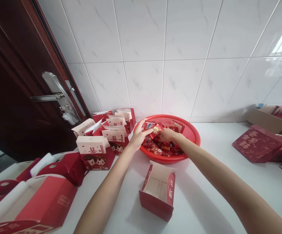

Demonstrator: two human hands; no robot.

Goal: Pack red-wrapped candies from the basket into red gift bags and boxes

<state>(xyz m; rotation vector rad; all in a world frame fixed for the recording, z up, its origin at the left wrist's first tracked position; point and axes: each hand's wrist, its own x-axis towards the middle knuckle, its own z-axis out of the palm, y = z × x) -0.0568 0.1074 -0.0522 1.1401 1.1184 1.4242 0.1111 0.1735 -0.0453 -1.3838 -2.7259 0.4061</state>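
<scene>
My left hand (139,136) is closed on red snack packets (153,128) with gold and white print, held over the left side of a red plastic basket (193,133). Inside the basket lie many more red wrapped packets (154,150). My right hand (168,135) reaches down among them, its fingertips hidden by the packets, so what it grips does not show. In front of the basket stands an open red gift box (156,203), its pale inside bare.
Several open red-and-cream gift boxes (95,152) stand left of the basket. Larger red boxes (45,201) are at the front left. A dark red box (257,143) and a cardboard carton (267,118) sit at the right. Behind is a tiled wall (143,84); a door (16,81) is at left.
</scene>
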